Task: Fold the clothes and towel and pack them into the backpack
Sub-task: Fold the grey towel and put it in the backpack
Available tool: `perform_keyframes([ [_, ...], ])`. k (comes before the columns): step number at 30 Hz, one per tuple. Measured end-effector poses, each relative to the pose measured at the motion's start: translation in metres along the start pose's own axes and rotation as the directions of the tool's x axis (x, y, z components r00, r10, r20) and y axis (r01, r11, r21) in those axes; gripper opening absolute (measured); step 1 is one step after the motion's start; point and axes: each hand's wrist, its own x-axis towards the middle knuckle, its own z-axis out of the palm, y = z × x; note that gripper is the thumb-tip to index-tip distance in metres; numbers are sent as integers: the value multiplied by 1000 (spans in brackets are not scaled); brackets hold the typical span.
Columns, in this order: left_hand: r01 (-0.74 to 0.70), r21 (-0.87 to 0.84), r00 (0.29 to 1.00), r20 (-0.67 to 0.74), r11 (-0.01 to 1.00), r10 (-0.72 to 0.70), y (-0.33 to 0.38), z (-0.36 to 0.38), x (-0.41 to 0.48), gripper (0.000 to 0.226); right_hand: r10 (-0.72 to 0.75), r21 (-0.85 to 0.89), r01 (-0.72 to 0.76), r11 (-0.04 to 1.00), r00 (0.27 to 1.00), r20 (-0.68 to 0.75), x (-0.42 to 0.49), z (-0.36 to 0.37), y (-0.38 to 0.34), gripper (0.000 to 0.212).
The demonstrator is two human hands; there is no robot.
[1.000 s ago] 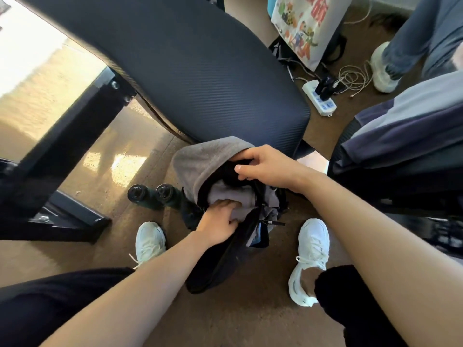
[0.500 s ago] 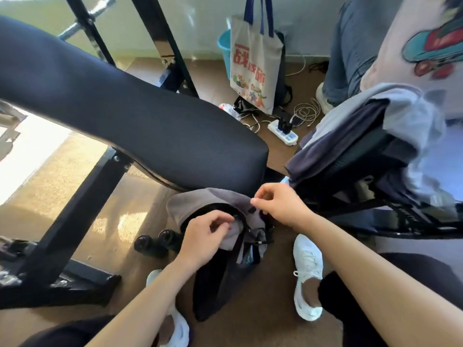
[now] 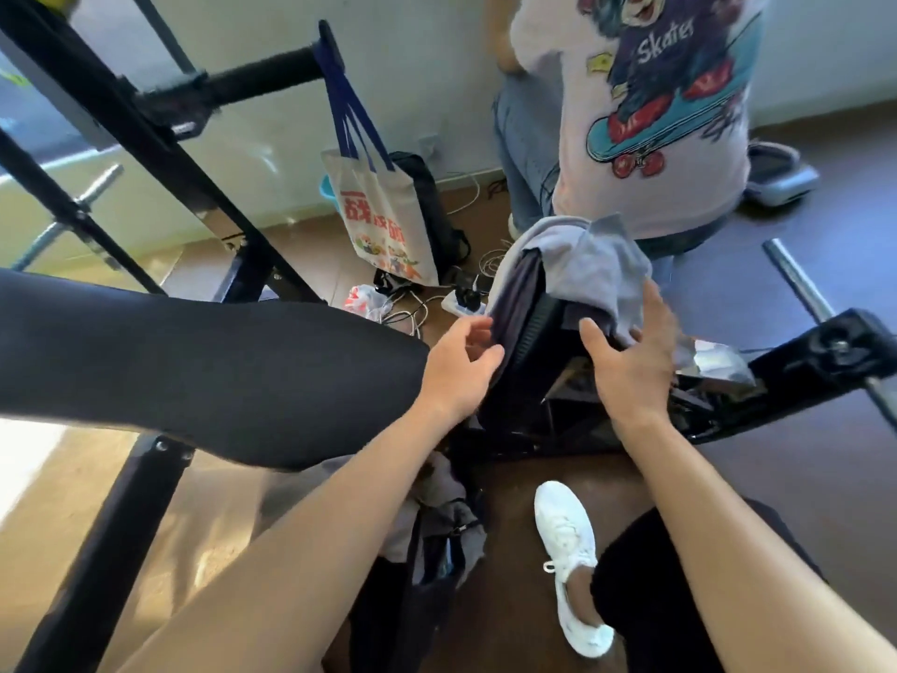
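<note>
Fingers (image 3: 650,323) of left hand (image 3: 456,371) and right hand (image 3: 631,376) are hovering spread, empty, at the draped garment (image 3: 582,264) ahead, right nearer.

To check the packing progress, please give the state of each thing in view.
Black fabric backpack: on the floor, top open, grey cloth inside.
Pale grey soft garment: unfolded, draped over the black seat back.
Dark purple garment: unfolded, hanging beneath the grey one.
Left hand: open, at the dark garment's edge.
Right hand: open, on the grey garment.
White cloth tote bag: hanging by blue straps from a bar.
</note>
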Motion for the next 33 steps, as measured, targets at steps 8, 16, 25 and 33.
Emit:
perform_keyframes([
  [8, -289, 168, 957, 40, 942, 287, 61, 43, 43, 43, 42, 9, -42, 999, 999, 5, 30, 2, 3, 7],
  [16, -336, 119, 926, -138, 934, 351, 53, 47, 35, 4, -147, 106, 148, 983, 989, -16, 15, -2, -8, 17],
  [25, -163, -432, 976, -205, 887, 80, 62, 19, 17, 13, -165, -44, 167, 985, 985, 43, 9, -2, -7, 54],
  [33, -74, -618, 958, -263, 782, -117, 52, -15, 17, 17, -42, -59, 54, 997, 982, 182, 17, -1, -7, 88],
])
